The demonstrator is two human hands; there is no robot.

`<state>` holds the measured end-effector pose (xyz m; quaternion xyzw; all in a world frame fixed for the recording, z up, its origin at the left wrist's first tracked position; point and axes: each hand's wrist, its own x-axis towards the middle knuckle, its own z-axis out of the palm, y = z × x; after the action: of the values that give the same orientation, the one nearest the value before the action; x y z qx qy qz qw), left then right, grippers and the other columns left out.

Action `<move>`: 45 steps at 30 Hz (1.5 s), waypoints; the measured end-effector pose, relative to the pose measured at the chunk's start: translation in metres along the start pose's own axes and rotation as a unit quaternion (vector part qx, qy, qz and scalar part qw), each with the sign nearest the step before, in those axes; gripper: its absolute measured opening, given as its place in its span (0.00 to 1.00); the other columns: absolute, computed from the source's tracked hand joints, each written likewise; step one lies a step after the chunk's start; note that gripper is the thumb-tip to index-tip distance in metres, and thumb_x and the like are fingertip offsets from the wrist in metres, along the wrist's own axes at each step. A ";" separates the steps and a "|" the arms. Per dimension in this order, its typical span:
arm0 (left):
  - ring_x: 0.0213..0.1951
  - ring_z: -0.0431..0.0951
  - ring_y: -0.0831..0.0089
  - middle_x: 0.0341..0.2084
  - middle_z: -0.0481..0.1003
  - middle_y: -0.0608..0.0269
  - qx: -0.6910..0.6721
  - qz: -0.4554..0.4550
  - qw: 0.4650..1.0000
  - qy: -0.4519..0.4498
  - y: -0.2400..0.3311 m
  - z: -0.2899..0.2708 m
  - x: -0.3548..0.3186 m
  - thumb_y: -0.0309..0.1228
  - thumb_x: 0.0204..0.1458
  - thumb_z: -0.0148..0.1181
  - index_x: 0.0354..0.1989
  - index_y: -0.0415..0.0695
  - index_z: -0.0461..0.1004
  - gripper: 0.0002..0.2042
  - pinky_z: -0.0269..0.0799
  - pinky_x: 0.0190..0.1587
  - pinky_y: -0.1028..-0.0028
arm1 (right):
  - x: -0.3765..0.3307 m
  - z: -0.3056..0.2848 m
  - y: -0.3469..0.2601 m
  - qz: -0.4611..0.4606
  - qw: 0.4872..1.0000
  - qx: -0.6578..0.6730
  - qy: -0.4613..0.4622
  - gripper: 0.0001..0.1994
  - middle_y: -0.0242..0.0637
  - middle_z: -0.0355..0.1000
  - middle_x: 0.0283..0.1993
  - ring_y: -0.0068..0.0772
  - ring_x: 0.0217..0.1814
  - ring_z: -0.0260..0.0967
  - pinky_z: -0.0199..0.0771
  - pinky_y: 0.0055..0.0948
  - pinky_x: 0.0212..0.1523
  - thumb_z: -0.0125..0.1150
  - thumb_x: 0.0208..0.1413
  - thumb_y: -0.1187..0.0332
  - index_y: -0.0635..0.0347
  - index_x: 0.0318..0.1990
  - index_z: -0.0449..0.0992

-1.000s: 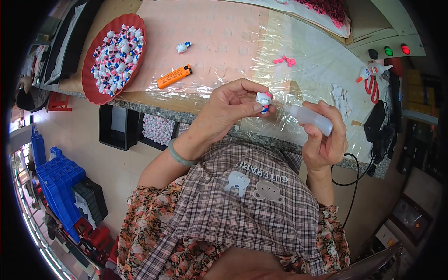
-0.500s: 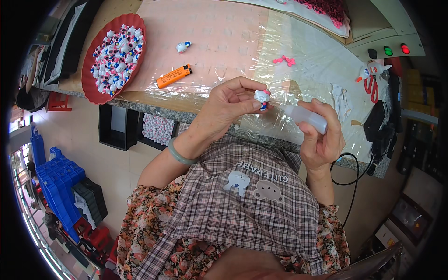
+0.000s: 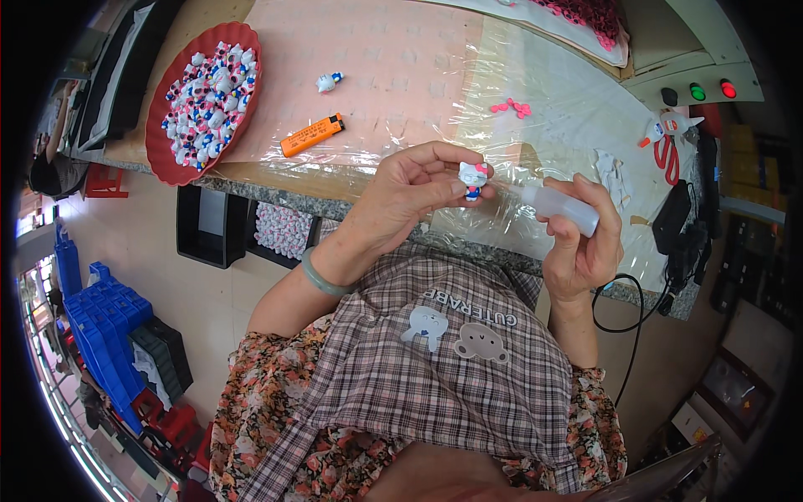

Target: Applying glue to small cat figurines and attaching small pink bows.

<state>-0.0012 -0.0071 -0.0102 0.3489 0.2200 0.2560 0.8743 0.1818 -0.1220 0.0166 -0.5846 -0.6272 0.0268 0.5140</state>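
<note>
Between the thumb and fingers of my left hand (image 3: 416,188) is a small white cat figurine (image 3: 473,177) with a pink bow and a blue body. My right hand (image 3: 587,243) grips a translucent squeeze bottle (image 3: 565,210), its thin nozzle pointing left toward the figurine with a small gap between them. Several little pink pieces (image 3: 512,107) lie on the plastic sheet beyond my hands. Another white and blue figurine (image 3: 329,82) rests on the pink mat, nearer my left hand, close to an orange lighter (image 3: 313,135).
A red scalloped bowl (image 3: 154,138) full of figurines stands at the left. Below the table edge are black bins (image 3: 199,251), one holding pale pieces. Red-handled scissors (image 3: 667,159), a white bottle (image 3: 672,128) and black cables (image 3: 682,243) sit at the right, near a machine with lit buttons (image 3: 697,91).
My right hand has drawn the bottle slightly to the right, away from the figurine. The figurine has turned so its front and bow show more.
</note>
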 end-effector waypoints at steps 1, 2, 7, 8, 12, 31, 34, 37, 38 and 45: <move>0.43 0.79 0.69 0.41 0.77 0.54 0.000 -0.002 1.000 -0.003 0.000 0.000 0.000 0.18 0.54 0.55 0.49 0.34 0.71 0.14 0.78 0.48 0.71 | -0.001 0.000 0.000 0.000 1.000 0.000 0.000 0.18 0.52 0.76 0.35 0.22 0.23 0.67 0.68 0.19 0.25 0.53 0.62 0.66 0.72 0.53 0.65; 0.43 0.79 0.69 0.41 0.77 0.54 0.001 -0.002 1.000 -0.003 0.000 -0.001 0.000 0.18 0.54 0.55 0.49 0.34 0.71 0.14 0.78 0.48 0.71 | -0.002 0.001 -0.001 0.017 1.000 0.012 0.012 0.19 0.50 0.76 0.36 0.31 0.29 0.72 0.73 0.23 0.30 0.59 0.58 0.65 0.72 0.51 0.67; 0.43 0.79 0.67 0.41 0.76 0.52 -0.042 -0.024 0.999 0.003 0.002 0.001 -0.002 0.18 0.54 0.54 0.50 0.33 0.71 0.14 0.78 0.48 0.70 | -0.002 0.002 -0.001 0.021 0.999 0.018 0.032 0.21 0.48 0.76 0.35 0.39 0.34 0.77 0.77 0.27 0.33 0.65 0.53 0.64 0.71 0.48 0.70; 0.43 0.79 0.67 0.41 0.76 0.52 -0.042 -0.024 0.999 0.003 0.002 0.001 -0.002 0.18 0.54 0.54 0.50 0.33 0.71 0.14 0.78 0.48 0.70 | -0.002 0.002 -0.001 0.015 0.999 0.010 0.029 0.21 0.47 0.76 0.35 0.38 0.34 0.77 0.76 0.27 0.33 0.65 0.53 0.65 0.71 0.48 0.70; 0.44 0.79 0.66 0.42 0.76 0.52 -0.039 -0.018 0.999 0.004 0.002 -0.001 -0.001 0.18 0.54 0.54 0.50 0.34 0.71 0.14 0.78 0.48 0.70 | -0.001 0.001 -0.002 -0.005 1.000 -0.018 0.025 0.21 0.46 0.76 0.34 0.38 0.33 0.76 0.76 0.27 0.32 0.65 0.53 0.65 0.70 0.49 0.70; 0.47 0.78 0.64 0.48 0.75 0.48 -0.014 -0.024 1.000 -0.013 0.000 -0.005 0.000 0.21 0.55 0.55 0.54 0.35 0.70 0.17 0.75 0.52 0.69 | 0.003 0.001 -0.003 -0.005 1.000 -0.002 -0.009 0.18 0.52 0.76 0.34 0.29 0.26 0.73 0.73 0.22 0.27 0.56 0.61 0.66 0.72 0.52 0.66; 0.47 0.78 0.64 0.48 0.75 0.48 -0.014 -0.021 1.000 -0.016 -0.001 -0.005 0.000 0.21 0.55 0.55 0.54 0.35 0.70 0.17 0.75 0.52 0.69 | 0.003 0.001 -0.003 0.000 1.000 -0.005 -0.004 0.19 0.52 0.76 0.34 0.28 0.25 0.72 0.73 0.22 0.27 0.55 0.61 0.65 0.72 0.53 0.66; 0.46 0.79 0.65 0.46 0.76 0.52 -0.025 -0.025 0.999 -0.008 0.001 -0.004 0.000 0.20 0.55 0.55 0.52 0.34 0.71 0.15 0.77 0.49 0.70 | 0.001 0.002 0.000 -0.011 1.000 -0.004 0.006 0.19 0.52 0.76 0.35 0.27 0.26 0.71 0.70 0.20 0.25 0.55 0.61 0.65 0.71 0.53 0.66; 0.46 0.79 0.65 0.46 0.76 0.52 -0.025 -0.023 0.999 -0.011 0.002 -0.004 0.000 0.20 0.55 0.55 0.52 0.34 0.71 0.15 0.77 0.49 0.70 | 0.000 0.001 0.000 0.028 0.999 0.037 0.021 0.18 0.51 0.76 0.36 0.26 0.25 0.70 0.68 0.19 0.24 0.56 0.61 0.65 0.70 0.53 0.66; 0.48 0.78 0.62 0.48 0.75 0.48 -0.023 -0.015 0.999 0.016 0.001 -0.018 -0.003 0.21 0.55 0.55 0.52 0.36 0.71 0.16 0.75 0.52 0.68 | 0.009 0.000 0.023 0.255 0.913 0.306 0.085 0.15 0.46 0.71 0.43 0.26 0.31 0.69 0.68 0.20 0.26 0.62 0.54 0.75 0.64 0.47 0.66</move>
<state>-0.0142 0.0007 -0.0206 0.3212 0.2332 0.2531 0.8822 0.1995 -0.1075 0.0076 -0.5386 -0.3719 0.2979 0.6949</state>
